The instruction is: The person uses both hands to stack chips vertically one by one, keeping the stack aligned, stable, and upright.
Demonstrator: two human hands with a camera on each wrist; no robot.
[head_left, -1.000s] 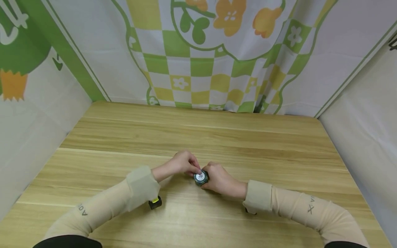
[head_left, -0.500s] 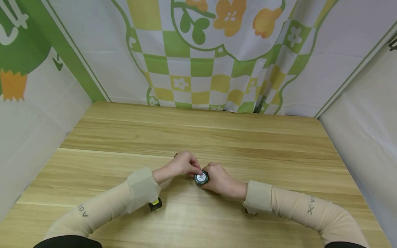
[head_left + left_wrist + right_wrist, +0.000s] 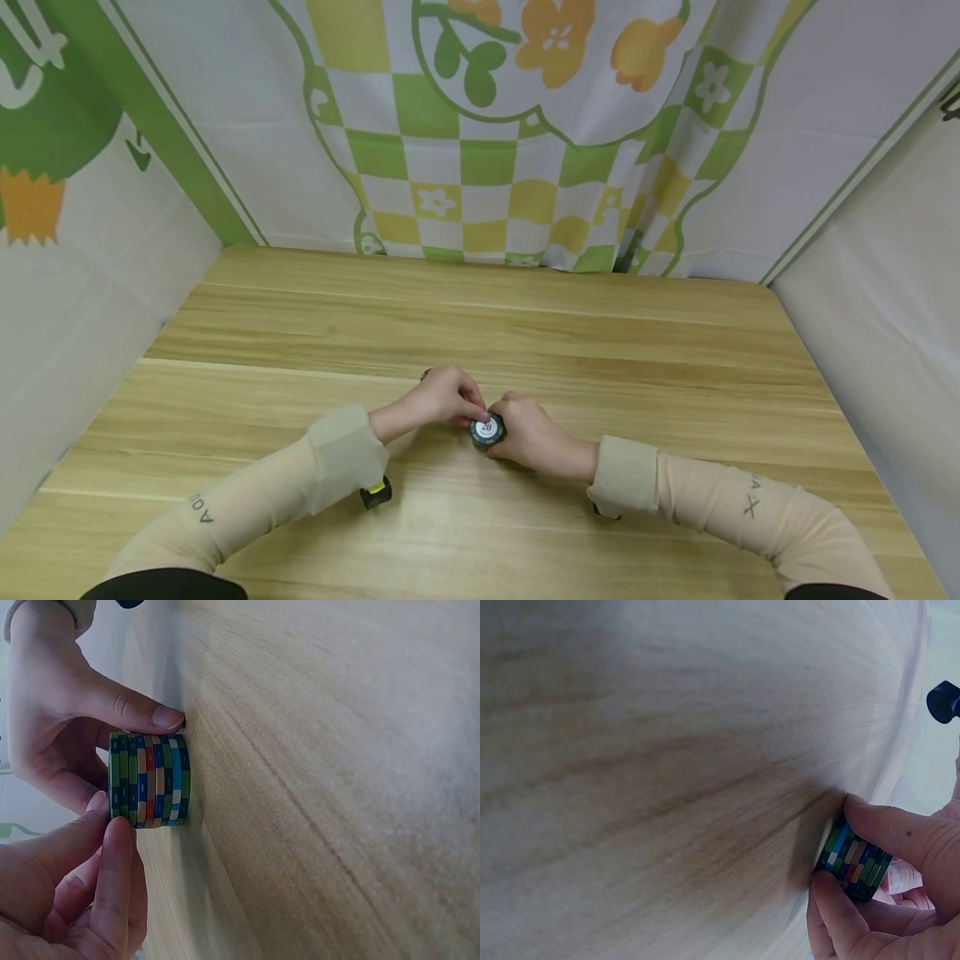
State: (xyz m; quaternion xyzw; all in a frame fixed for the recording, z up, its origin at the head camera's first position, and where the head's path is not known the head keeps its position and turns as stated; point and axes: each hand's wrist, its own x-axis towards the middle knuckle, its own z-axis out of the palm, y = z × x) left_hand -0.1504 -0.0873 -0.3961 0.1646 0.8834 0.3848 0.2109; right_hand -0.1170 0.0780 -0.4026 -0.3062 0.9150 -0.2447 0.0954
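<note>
A short stack of poker chips [image 3: 488, 433] stands on the wooden table, its white top marked 20. Edge bands in green, blue, red, tan and light blue show on the stack [image 3: 161, 780] in the left wrist view. My right hand [image 3: 538, 437] grips the stack from the right, thumb on the near side and fingers behind. From the left, my left hand [image 3: 447, 396] pinches the rim of the top chip [image 3: 115, 776] between thumb and index finger. That chip lies level with the others. In the right wrist view, my right hand [image 3: 907, 877] bends round the stack.
The wooden table [image 3: 300, 333] reaches back to a checked green and yellow curtain [image 3: 487, 167]. White cloth walls stand at left and right. A black wrist camera [image 3: 376, 492] with a yellow mark hangs under the left cuff.
Over the last second the top chip and my left hand have shifted very slightly right and toward me. My right hand has stayed in place, still holding the stack.
</note>
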